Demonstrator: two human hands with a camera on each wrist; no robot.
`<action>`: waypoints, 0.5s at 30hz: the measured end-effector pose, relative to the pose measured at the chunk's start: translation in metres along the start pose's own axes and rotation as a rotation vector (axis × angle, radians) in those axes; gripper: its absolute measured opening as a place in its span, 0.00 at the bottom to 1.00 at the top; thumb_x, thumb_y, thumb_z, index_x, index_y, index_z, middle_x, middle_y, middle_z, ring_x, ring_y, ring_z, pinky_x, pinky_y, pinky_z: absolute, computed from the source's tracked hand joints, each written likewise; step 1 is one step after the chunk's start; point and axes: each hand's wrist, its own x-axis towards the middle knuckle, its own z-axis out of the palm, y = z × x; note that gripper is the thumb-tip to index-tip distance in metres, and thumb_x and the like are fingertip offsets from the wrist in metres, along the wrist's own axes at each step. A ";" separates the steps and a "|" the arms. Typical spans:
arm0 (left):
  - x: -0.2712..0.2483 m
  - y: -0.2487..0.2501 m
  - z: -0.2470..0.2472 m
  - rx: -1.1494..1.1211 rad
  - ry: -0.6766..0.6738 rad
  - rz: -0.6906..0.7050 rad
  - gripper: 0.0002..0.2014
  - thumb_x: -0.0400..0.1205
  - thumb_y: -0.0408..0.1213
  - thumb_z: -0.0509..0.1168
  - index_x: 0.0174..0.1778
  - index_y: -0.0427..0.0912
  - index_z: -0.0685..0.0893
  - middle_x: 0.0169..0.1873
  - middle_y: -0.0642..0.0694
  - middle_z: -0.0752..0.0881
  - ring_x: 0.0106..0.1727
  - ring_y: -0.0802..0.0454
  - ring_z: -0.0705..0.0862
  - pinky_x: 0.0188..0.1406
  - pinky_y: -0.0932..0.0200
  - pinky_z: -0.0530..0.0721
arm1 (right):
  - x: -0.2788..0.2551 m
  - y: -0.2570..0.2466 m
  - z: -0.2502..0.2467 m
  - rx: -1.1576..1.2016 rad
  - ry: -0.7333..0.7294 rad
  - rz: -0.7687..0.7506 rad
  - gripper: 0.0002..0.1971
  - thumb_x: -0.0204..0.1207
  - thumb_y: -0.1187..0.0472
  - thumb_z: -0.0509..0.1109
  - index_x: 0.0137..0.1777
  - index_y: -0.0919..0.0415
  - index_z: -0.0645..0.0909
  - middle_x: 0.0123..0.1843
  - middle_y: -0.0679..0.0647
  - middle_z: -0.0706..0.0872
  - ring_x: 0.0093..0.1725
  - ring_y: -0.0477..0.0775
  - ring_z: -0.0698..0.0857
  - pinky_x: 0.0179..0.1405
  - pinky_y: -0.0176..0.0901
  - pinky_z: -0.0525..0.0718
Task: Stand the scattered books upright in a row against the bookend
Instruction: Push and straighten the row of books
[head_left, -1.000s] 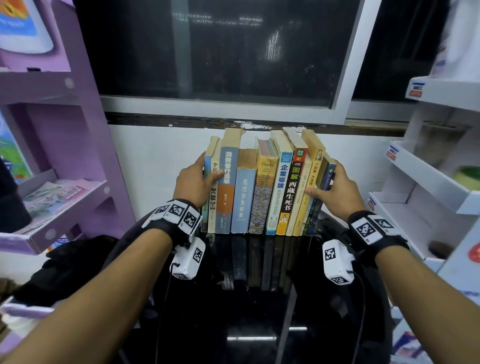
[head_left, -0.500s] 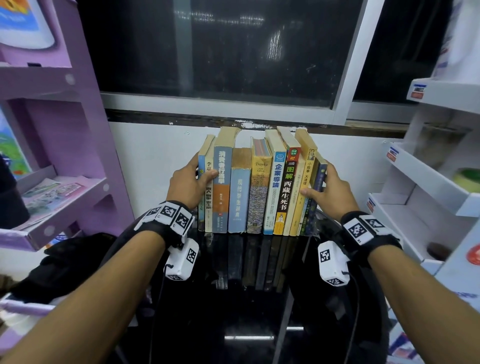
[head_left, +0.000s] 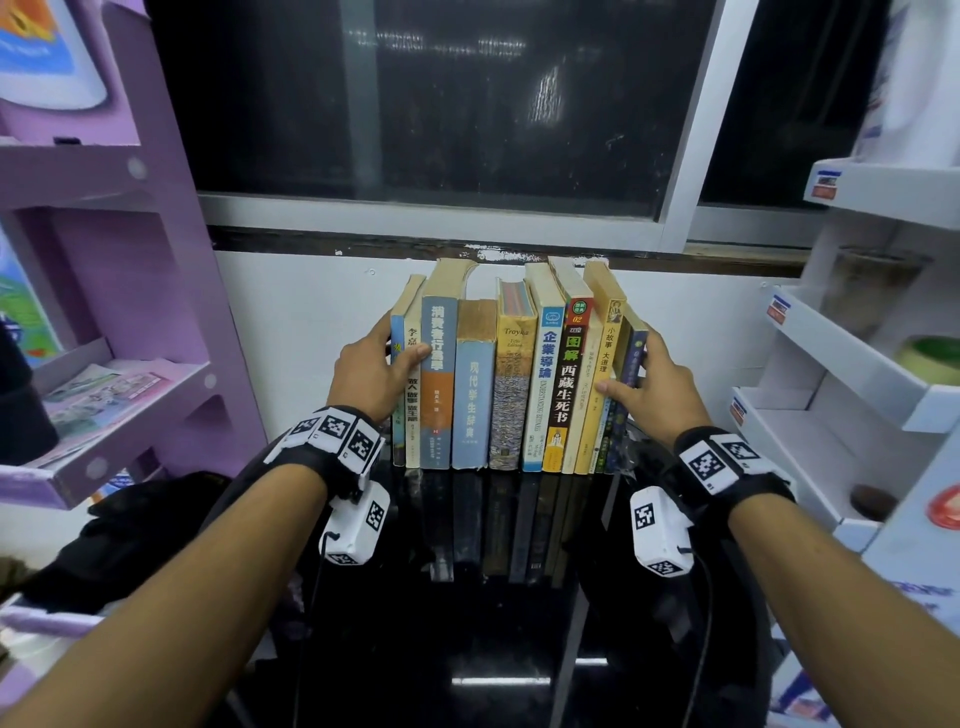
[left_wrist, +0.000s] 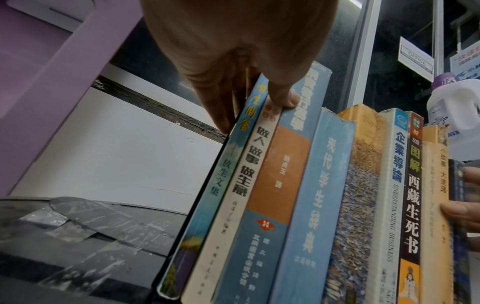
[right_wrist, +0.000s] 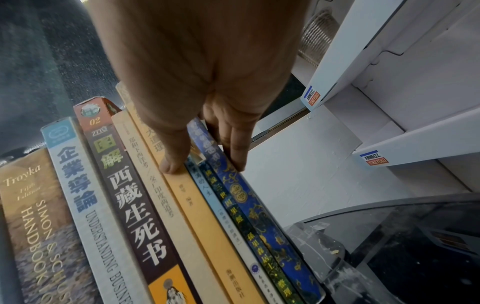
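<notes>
Row of books (head_left: 511, 374) standing upright, spines outward, on glossy black tabletop (head_left: 467, 623) against white wall (head_left: 291, 312); left hand (head_left: 366, 371) clasping row's left end, thumb across spines; right hand (head_left: 657, 382) clasping right end likewise; dark window (head_left: 441, 104) above, purple shelving (head_left: 130, 291) and white shelving (head_left: 852, 364) flanking.

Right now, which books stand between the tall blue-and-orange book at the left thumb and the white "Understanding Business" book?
Two, seen in the head view: a pale blue book with worn spine and the yellow-brown Troyka handbook.
</notes>
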 end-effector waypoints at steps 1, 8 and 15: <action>0.000 0.001 -0.001 0.002 -0.006 0.000 0.18 0.83 0.49 0.63 0.67 0.48 0.78 0.53 0.43 0.89 0.52 0.41 0.86 0.50 0.49 0.85 | 0.000 0.000 0.000 0.003 -0.002 0.001 0.36 0.77 0.62 0.75 0.80 0.53 0.61 0.61 0.56 0.85 0.52 0.52 0.82 0.53 0.41 0.77; 0.001 0.003 -0.011 0.037 -0.081 -0.010 0.21 0.83 0.50 0.63 0.72 0.49 0.74 0.59 0.44 0.87 0.57 0.42 0.85 0.52 0.51 0.83 | -0.006 -0.005 -0.005 0.015 -0.029 0.000 0.34 0.78 0.61 0.73 0.80 0.52 0.61 0.60 0.53 0.83 0.53 0.49 0.80 0.54 0.41 0.75; -0.003 0.008 -0.019 0.017 -0.150 -0.024 0.24 0.84 0.49 0.62 0.75 0.47 0.70 0.64 0.44 0.84 0.60 0.42 0.84 0.53 0.55 0.78 | -0.018 -0.009 -0.010 0.019 -0.023 0.018 0.29 0.79 0.59 0.73 0.77 0.54 0.65 0.66 0.57 0.84 0.56 0.52 0.83 0.55 0.41 0.76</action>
